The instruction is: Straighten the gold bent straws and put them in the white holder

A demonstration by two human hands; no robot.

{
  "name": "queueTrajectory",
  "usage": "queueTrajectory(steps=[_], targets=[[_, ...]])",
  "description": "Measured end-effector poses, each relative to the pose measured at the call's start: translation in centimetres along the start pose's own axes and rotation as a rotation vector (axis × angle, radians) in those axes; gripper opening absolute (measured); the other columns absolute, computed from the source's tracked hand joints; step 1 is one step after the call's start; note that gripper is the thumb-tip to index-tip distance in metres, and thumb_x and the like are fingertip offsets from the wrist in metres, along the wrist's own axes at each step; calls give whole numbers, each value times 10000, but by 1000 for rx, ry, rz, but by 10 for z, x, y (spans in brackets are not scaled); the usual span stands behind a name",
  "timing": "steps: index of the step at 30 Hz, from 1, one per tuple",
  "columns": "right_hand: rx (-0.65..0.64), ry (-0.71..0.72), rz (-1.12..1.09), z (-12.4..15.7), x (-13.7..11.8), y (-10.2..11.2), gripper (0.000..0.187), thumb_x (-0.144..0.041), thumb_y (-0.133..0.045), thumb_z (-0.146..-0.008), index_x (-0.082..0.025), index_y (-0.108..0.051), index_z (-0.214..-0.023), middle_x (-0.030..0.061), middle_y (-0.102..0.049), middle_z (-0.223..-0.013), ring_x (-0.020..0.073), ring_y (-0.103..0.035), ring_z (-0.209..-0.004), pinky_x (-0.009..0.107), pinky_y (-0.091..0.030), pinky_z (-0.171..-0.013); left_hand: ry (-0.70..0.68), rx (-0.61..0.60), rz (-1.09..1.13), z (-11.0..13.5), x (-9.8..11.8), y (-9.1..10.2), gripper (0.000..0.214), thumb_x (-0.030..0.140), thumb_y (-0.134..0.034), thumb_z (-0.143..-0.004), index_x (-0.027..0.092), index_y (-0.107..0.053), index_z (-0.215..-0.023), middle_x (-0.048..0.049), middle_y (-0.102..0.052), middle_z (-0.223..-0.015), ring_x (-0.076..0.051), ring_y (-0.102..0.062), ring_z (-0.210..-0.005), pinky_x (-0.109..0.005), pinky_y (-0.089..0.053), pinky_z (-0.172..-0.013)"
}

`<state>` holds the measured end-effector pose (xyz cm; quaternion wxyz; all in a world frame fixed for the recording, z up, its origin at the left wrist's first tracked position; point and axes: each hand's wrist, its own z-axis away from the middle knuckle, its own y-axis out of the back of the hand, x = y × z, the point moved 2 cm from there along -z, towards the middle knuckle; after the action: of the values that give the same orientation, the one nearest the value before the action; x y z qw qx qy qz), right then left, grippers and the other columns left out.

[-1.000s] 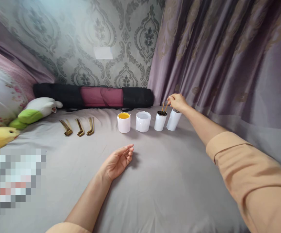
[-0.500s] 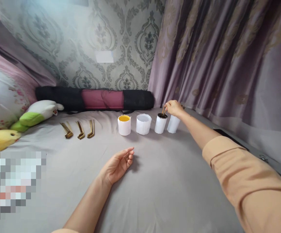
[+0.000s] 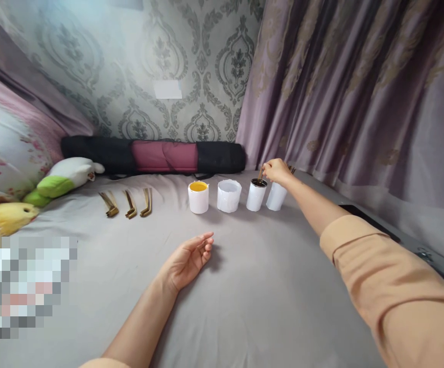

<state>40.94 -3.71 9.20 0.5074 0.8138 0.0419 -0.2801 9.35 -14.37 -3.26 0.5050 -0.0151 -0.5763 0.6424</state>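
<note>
My right hand (image 3: pixel 276 169) pinches a thin brown stick (image 3: pixel 260 174) that stands in a white-wrapped can (image 3: pixel 256 198) with a dark inside. Partly behind that hand and forearm is another white-wrapped can (image 3: pixel 276 198), with the tips of several thin sticks showing above it. To the left stand a wide translucent white cup (image 3: pixel 229 198) and a white-wrapped cup with a yellow inside (image 3: pixel 199 200). My left hand (image 3: pixel 191 258) rests palm up on the grey sheet, fingers loosely curved and holding nothing. Three bundles of bent golden-brown sticks (image 3: pixel 130 205) lie farther left.
A black and maroon roll (image 3: pixel 164 156) lies along the wall at the back. Plush toys (image 3: pixel 66 176) and a flowered pillow (image 3: pixel 7 138) are at the left. A dark flat object (image 3: pixel 367 222) lies at the right near the curtain (image 3: pixel 340 92). The sheet (image 3: pixel 267 286) is slightly wrinkled.
The view has shifted slightly, so most things sit a little farther right. My right hand still pinches the stick at the can's mouth; my left hand has hardly moved.
</note>
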Motion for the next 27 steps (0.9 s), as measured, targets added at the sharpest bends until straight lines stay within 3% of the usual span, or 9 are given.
queueTrajectory(steps=[9,16,27], targets=[[-25,81,-7,-3,-6,-5,207,-220,-443,-782,-166,-635,-728,68,-673,-734,161,-619,-693,255,-468,-662,-6,-1,-9,0,1,-1,225,105,-554,-744,67,-574,-965,-66,-564,-794,-67,-532,-631,-164,-467,-537],[-74,103,6,-3,-12,-5,213,-191,-435,-769,-158,-642,-736,24,-667,-709,94,-571,-517,214,-450,-581,-7,-15,-9,-1,1,0,227,112,-550,-749,68,-571,-971,-64,-564,-793,-70,-532,-634,-169,-468,-541],[-130,126,54,-3,-18,3,231,-164,-411,-793,-131,-639,-778,25,-657,-700,65,-539,-490,170,-424,-531,-2,-2,-8,-1,1,0,250,116,-565,-738,59,-572,-981,-61,-554,-800,-69,-520,-636,-167,-464,-540]])
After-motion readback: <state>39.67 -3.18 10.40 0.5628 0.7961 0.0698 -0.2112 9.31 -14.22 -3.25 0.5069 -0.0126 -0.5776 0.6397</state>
